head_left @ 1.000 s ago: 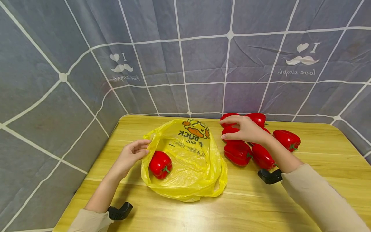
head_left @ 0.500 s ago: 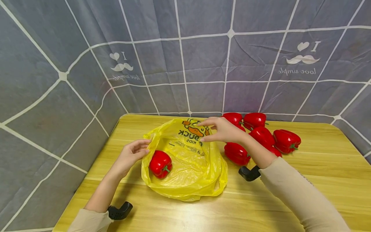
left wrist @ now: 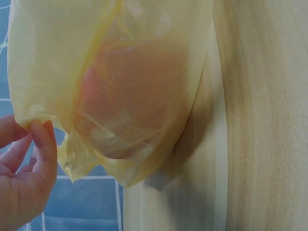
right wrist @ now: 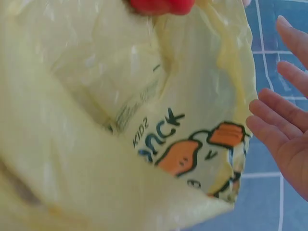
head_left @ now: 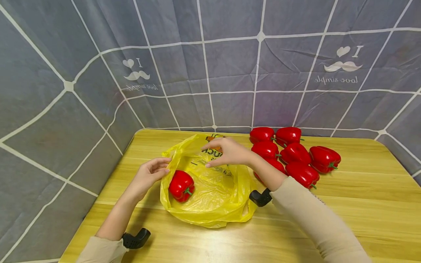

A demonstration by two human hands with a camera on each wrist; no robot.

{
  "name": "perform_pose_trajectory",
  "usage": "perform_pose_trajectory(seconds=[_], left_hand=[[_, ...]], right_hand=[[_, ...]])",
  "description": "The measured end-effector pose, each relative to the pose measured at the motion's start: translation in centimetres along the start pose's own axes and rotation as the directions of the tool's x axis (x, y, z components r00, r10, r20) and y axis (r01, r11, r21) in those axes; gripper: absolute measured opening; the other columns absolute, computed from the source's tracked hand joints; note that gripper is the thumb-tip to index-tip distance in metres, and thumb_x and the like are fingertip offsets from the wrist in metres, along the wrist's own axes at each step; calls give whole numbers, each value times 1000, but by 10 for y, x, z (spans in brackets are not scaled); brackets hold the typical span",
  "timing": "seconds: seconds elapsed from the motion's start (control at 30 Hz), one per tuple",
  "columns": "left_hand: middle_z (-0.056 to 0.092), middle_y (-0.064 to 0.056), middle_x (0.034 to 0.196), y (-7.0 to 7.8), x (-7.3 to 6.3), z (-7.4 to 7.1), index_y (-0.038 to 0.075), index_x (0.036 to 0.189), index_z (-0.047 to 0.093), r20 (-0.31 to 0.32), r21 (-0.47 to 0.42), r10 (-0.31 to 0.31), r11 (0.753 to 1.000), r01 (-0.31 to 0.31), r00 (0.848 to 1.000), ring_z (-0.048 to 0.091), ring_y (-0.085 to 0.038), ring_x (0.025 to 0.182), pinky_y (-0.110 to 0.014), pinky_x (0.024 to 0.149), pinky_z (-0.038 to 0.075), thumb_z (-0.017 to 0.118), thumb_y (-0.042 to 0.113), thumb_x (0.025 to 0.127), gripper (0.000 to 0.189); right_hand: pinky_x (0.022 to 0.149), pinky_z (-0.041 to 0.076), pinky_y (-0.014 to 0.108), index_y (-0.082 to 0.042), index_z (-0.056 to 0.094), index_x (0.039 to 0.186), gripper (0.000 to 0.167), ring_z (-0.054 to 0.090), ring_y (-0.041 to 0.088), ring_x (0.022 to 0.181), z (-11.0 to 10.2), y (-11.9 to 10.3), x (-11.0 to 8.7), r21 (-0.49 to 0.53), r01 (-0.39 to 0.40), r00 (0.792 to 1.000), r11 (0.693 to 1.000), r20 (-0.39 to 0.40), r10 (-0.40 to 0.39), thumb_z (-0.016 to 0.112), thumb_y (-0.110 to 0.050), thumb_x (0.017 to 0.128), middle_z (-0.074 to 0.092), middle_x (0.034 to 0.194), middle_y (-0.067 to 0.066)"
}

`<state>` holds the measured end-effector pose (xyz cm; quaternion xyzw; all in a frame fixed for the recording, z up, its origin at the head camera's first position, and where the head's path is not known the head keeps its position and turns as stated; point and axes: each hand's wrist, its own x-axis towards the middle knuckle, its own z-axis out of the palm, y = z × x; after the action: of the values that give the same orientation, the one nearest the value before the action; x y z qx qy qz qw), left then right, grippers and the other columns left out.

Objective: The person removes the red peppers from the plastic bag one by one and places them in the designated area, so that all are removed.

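Observation:
A yellow plastic bag [head_left: 210, 215] with a duck print lies on the table, its mouth spread wide. Inside it, towards the left, rests one red bell pepper [head_left: 181, 186]; through the bag's wall its blurred shape shows in the left wrist view. My left hand [head_left: 152, 173] pinches the bag's left rim between thumb and fingers, as the left wrist view [left wrist: 31, 168] confirms. Over the bag's far side hovers my right hand [head_left: 231, 151], fingers apart and holding nothing. In the right wrist view the right hand [right wrist: 286, 115] appears beside the bag's printed edge.
Several red bell peppers [head_left: 296, 153] lie grouped on the wooden table [head_left: 368, 204] to the right of the bag. A grey curtain [head_left: 230, 73] with white lines hangs behind the table and along its left side.
My right hand has moved left from above the pepper group to over the bag, uncovering the peppers; one at the group's front shifted. The left hand keeps its place on the rim.

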<state>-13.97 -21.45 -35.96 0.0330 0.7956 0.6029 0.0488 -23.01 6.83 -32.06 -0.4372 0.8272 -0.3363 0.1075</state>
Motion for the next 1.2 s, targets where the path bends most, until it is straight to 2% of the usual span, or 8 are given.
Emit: perform_pose_trajectory(seconds=[0.13, 0.37, 0.6, 0.83, 0.9, 1.2], left_hand=[[56, -20, 109, 0, 1, 0, -10, 126, 48, 3, -8, 6, 1000, -6, 1000, 56, -10, 89, -19, 77, 48, 58, 4, 91, 40], [56, -21, 110, 2, 0, 0, -10, 127, 48, 5, -5, 12, 1000, -12, 1000, 56, -10, 89, -19, 78, 48, 58, 4, 91, 40], [57, -21, 110, 2, -1, 0, -11, 126, 48, 14, -4, 19, 1000, -19, 1000, 58, -10, 89, -19, 79, 49, 58, 4, 91, 40], [57, -20, 110, 0, 1, 1, -11, 126, 48, 20, -10, 26, 1000, -26, 999, 58, -11, 89, -20, 78, 49, 58, 4, 91, 40], [57, -20, 110, 0, 1, 1, -11, 126, 48, 20, -12, 23, 1000, -22, 1000, 58, -11, 89, -20, 78, 49, 58, 4, 91, 39], [59, -14, 106, -2, 1, 1, -11, 126, 48, 18, -15, 27, 1000, -26, 999, 58, -10, 89, -20, 77, 49, 58, 4, 91, 39]], right_hand=[[84, 47, 28, -8, 60, 124, 51, 54, 17, 105, 8, -4, 9, 16, -6, 1000, 1000, 17, 5, 75, -28, 79, 61, 120, 5], [93, 45, 37, -8, 60, 124, 53, 54, 21, 112, 25, -11, 23, 61, -69, 995, 996, 76, 65, 76, -29, 78, 60, 122, 6], [94, 44, 41, -5, 58, 125, 55, 53, 28, 113, 39, -14, 34, 93, -94, 989, 991, 123, 83, 75, -30, 79, 57, 126, 11], [93, 44, 32, -6, 56, 128, 61, 53, 28, 114, 50, -16, 41, 68, -159, 979, 985, 139, 148, 75, -36, 77, 56, 128, 11], [93, 44, 33, -5, 56, 128, 63, 53, 28, 114, 53, -17, 43, 64, -172, 976, 983, 146, 162, 75, -36, 77, 56, 128, 12], [86, 46, 28, -5, 57, 127, 64, 55, 25, 109, 68, -20, 47, 15, -184, 971, 983, 157, 179, 75, -40, 76, 58, 123, 12]])
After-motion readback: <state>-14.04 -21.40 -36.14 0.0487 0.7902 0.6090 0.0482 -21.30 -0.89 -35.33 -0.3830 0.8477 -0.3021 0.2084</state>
